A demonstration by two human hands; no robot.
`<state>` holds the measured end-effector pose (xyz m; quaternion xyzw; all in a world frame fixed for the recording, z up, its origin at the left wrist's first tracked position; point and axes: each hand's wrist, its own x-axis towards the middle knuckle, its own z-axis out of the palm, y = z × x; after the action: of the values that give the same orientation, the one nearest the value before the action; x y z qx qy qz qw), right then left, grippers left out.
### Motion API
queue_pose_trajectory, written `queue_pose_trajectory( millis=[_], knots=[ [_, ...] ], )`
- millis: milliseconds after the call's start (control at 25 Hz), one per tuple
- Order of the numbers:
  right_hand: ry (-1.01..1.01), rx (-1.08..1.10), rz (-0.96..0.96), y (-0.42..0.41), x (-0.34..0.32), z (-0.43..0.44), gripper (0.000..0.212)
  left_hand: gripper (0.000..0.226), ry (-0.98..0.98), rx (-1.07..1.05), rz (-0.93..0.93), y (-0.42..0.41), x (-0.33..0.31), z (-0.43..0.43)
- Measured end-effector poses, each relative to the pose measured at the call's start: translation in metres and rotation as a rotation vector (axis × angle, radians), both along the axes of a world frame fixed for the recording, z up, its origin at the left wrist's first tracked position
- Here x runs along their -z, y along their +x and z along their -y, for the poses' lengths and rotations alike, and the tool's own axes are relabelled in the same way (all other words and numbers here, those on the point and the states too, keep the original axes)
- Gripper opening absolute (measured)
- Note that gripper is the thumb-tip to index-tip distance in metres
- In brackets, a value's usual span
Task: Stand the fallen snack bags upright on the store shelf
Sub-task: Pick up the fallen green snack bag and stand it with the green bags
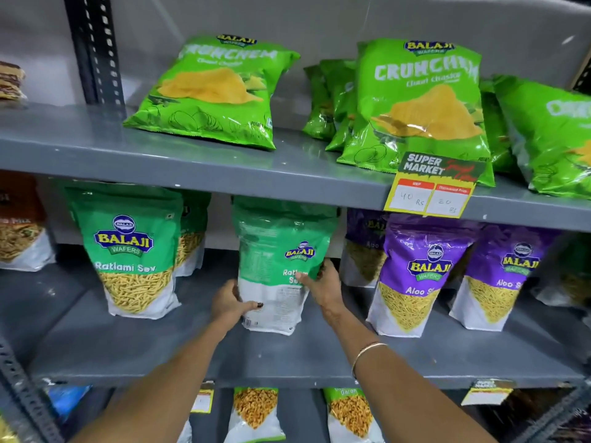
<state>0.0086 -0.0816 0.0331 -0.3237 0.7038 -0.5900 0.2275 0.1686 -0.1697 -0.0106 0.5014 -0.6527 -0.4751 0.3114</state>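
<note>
A green and white Ratlami Sev bag (275, 251) stands upright in the middle of the grey middle shelf (128, 343), its back panel turned toward me. My left hand (228, 303) grips its lower left edge. My right hand (323, 284) holds its right side near the logo. Another Ratlami Sev bag (131, 251) stands upright to the left. On the top shelf a green Crunchem chips bag (212, 91) leans back, lying tilted, apart from the others.
Purple Aloo Sev bags (419, 276) stand to the right on the middle shelf. More Crunchem bags (419, 103) lean on the top shelf behind a yellow price tag (428, 196). Further bags fill the bottom shelf (256, 410). A slotted upright (96, 49) stands at back left.
</note>
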Motion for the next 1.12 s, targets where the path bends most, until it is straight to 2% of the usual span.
queue_pose_trajectory(
  millis=[80, 160, 240, 360, 560, 680, 800, 880, 920, 1000, 1040, 1120],
  knots=[
    [0.064, 0.023, -0.035, 0.002, 0.011, -0.007, 0.062, 0.060, 0.004, 0.001, -0.001, -0.001, 0.001, -0.005],
    [0.143, 0.037, -0.066, 0.008, 0.032, -0.017, 0.056, 0.082, -0.005, 0.032, 0.026, -0.004, 0.005, -0.008],
    [0.213, -0.045, -0.079, 0.024, 0.054, -0.028, 0.051, 0.099, 0.005, 0.048, 0.086, -0.012, 0.022, -0.003],
    [0.201, -0.145, -0.113, 0.046, 0.073, -0.032, 0.060, 0.094, 0.001, 0.080, 0.165, -0.013, 0.026, -0.010],
    [0.241, -0.144, -0.123, 0.053, 0.071, -0.024, 0.095, 0.069, -0.045, 0.135, 0.293, -0.009, -0.016, -0.048],
    [0.256, -0.053, -0.132, 0.049, 0.066, -0.024, 0.082, 0.059, -0.027, 0.111, 0.260, -0.009, -0.015, -0.046],
    [0.251, -0.051, -0.166, 0.038, 0.069, -0.023, 0.070, 0.080, 0.021, 0.144, 0.186, -0.008, -0.012, -0.036],
    [0.227, -0.088, -0.137, 0.027, 0.069, -0.021, 0.070, 0.054, 0.029, 0.120, 0.112, -0.009, -0.017, -0.033],
    [0.212, -0.129, -0.108, 0.019, 0.071, -0.020, 0.070, 0.054, 0.028, 0.105, 0.091, -0.011, -0.017, -0.030],
    [0.210, -0.237, -0.068, 0.007, 0.069, -0.019, 0.078, 0.087, 0.087, 0.132, 0.052, -0.016, -0.017, -0.022],
    [0.213, -0.260, -0.065, -0.001, 0.073, -0.014, 0.086, 0.094, 0.119, 0.172, 0.031, -0.019, -0.016, -0.018],
    [0.234, -0.281, -0.112, -0.013, 0.080, -0.007, 0.101, 0.094, 0.179, 0.255, -0.028, -0.024, -0.016, -0.016]
  ],
)
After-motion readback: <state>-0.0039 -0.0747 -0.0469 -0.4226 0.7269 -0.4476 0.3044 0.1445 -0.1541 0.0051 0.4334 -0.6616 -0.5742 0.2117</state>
